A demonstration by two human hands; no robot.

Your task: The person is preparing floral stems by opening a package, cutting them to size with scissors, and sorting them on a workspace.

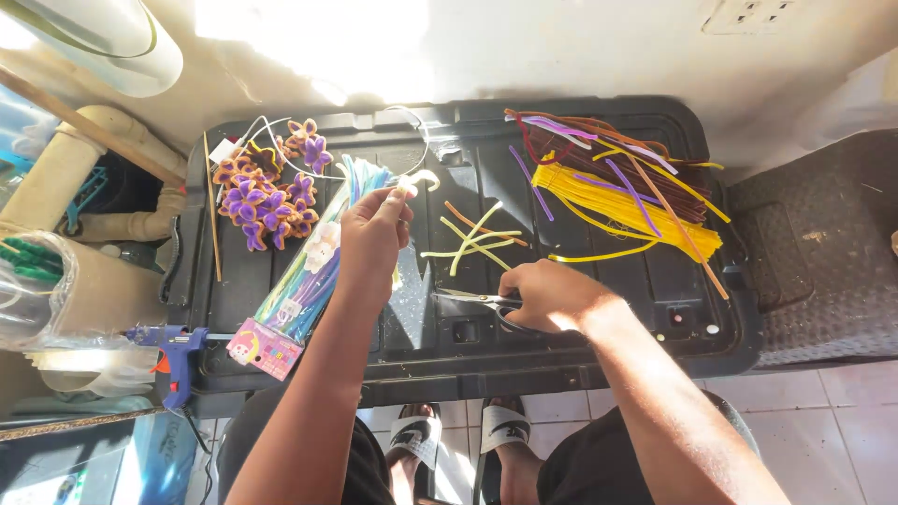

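My left hand [372,238] is raised over the black tray [599,360], pinching a short pale pipe cleaner piece [418,181] at its fingertips. My right hand [547,295] rests on the tray with its fingers in the handles of silver scissors [472,300], blades pointing left. Loose pale yellow and orange pipe cleaner pieces [475,241] lie between the two hands. A packet of pastel pipe cleaners [313,271] lies under my left hand.
Purple and orange pipe cleaner flowers [267,196] sit at the tray's back left. A heap of yellow, purple and brown pipe cleaners [622,187] fills the back right. A blue glue gun [175,360] lies off the tray's left front corner. My sandalled feet [458,440] show below.
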